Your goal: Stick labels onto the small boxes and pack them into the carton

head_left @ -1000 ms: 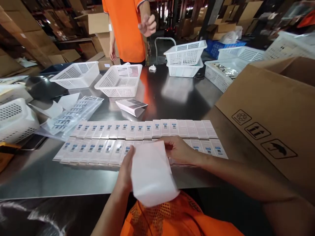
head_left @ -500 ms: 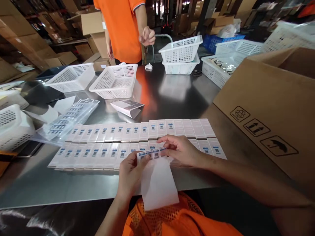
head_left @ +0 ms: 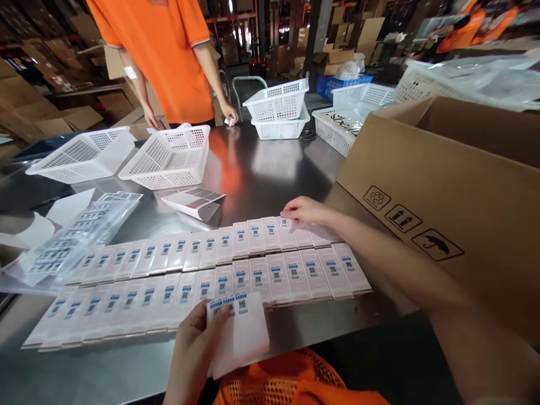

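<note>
My left hand [head_left: 196, 343] grips a white sheet of stickers [head_left: 248, 337] near the front edge of the table. Blue-and-white QR stickers run along that sheet's top edge, and my thumb lies over part of them. Farther off, my right hand [head_left: 306, 212] pinches a QR sticker [head_left: 285, 223] against a small white box in the back row. Two rows of slim white boxes [head_left: 276, 275] lie side by side below my hands, most of them bearing such a sticker. My right hand and forearm partly cover the boxes at the right end of the back row.
A large cardboard box [head_left: 422, 185] stands on the right. White plastic baskets [head_left: 169, 163] line the far side, where a person in an orange shirt [head_left: 156, 62] holds a small white scrap. A bag of sticker sheets [head_left: 80, 230] and a folded sheet [head_left: 194, 202] lie left.
My right hand has left the sheet and carried a sticker to the back row. My left hand has lowered with the sheet. The other person's hand has dropped to the white scrap.
</note>
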A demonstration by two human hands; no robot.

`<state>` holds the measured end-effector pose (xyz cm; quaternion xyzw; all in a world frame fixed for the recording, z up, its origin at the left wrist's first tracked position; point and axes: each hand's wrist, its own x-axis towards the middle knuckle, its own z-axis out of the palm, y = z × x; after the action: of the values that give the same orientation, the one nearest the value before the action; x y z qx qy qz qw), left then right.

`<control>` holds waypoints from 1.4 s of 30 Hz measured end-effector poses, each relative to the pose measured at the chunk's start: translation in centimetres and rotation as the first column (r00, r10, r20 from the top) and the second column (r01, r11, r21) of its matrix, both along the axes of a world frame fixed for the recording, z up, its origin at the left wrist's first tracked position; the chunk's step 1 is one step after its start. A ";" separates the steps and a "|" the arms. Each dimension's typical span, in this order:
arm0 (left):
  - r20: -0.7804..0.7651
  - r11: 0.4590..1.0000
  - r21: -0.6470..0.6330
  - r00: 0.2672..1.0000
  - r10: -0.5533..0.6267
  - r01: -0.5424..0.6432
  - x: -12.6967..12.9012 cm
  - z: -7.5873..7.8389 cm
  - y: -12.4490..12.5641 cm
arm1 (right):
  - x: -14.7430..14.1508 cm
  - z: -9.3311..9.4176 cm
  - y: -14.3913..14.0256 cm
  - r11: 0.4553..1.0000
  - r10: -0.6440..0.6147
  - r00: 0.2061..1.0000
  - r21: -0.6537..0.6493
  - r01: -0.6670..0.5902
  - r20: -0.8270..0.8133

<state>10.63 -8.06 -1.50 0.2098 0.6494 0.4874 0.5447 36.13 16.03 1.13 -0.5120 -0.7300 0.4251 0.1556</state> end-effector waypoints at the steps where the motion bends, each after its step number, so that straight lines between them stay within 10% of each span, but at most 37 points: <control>1: 0.010 1.000 -0.006 1.000 -0.005 0.005 0.0 0.1 -0.2 | 0.1 -0.3 0.5 0.999 0.029 0.999 -0.036 -0.028 0.028; 13: 0.003 0.997 -0.076 1.000 0.004 -0.003 -0.2 0.1 -1.0 | 0.1 -1.8 0.9 0.997 0.081 0.977 -0.035 -0.076 0.195; 22: -0.019 0.999 -0.001 0.999 -0.038 0.038 1.4 1.0 -0.4 | -0.5 -2.5 -2.7 0.959 -0.114 0.960 0.280 0.039 0.257; 27: -0.055 0.990 0.088 0.993 -0.104 0.109 2.1 1.1 1.1 | -1.1 -1.9 -5.2 0.845 -0.283 0.957 0.486 0.222 0.056; 31: -0.036 0.972 0.158 0.985 -0.170 0.174 2.3 0.8 2.1 | -2.8 -0.5 -9.2 0.946 0.114 0.976 0.321 -0.049 -0.188; 37: -0.204 0.968 0.108 0.959 -0.200 0.225 2.3 -0.1 2.3 | -3.1 1.5 -14.3 0.865 0.379 0.899 0.431 -0.258 -0.221; 42: -0.129 0.990 0.079 0.986 -0.108 0.118 1.8 -0.5 2.0 | 1.3 2.4 -8.4 0.973 0.029 0.967 0.229 0.031 -0.253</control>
<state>12.47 -6.09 -1.97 0.2997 0.6474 0.4693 0.5204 37.42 7.61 3.55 -0.4318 -0.7483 0.3994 0.3067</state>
